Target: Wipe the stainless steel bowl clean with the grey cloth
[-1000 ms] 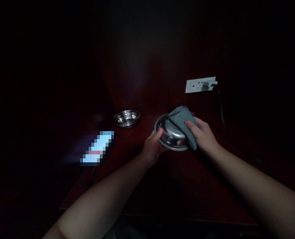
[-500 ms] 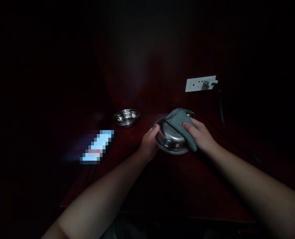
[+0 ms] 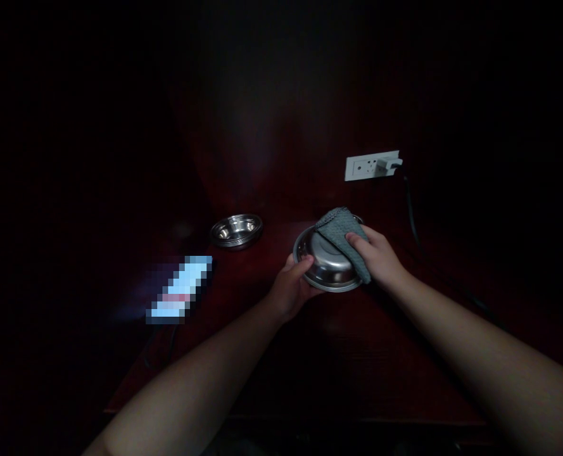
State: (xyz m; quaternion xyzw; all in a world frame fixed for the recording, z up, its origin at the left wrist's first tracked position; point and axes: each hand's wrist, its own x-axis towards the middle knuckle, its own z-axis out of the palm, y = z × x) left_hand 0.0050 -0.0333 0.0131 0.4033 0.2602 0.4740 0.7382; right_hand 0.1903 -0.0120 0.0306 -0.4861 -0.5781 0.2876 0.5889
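Observation:
A shiny metal bowl (image 3: 328, 266) is held over the dark red table with its rounded underside facing me. My left hand (image 3: 293, 288) is closed on its left rim, thumb on the outer wall and fingers behind and below. A folded grey-green cloth (image 3: 342, 231) lies against the bowl's base and right side. Gripping that cloth, my right hand (image 3: 376, 253) presses it on the bowl, thumb on top; its other fingers are mostly hidden. Behind the held bowl, a bit of another metal rim (image 3: 358, 219) shows, and I cannot tell what it belongs to.
Stacked metal bowls (image 3: 236, 231) stand at the back left of the table (image 3: 357, 354). A lit phone (image 3: 181, 290), its screen blurred, lies at the left with a cable. On the back wall is a white socket (image 3: 371, 166) with a plug, its dark cord running down the right.
My left hand has shifted its grip lower on the bowl's rim, its thumb now further onto the wall. The cloth stays on the bowl under my right hand. The view has shifted slightly.

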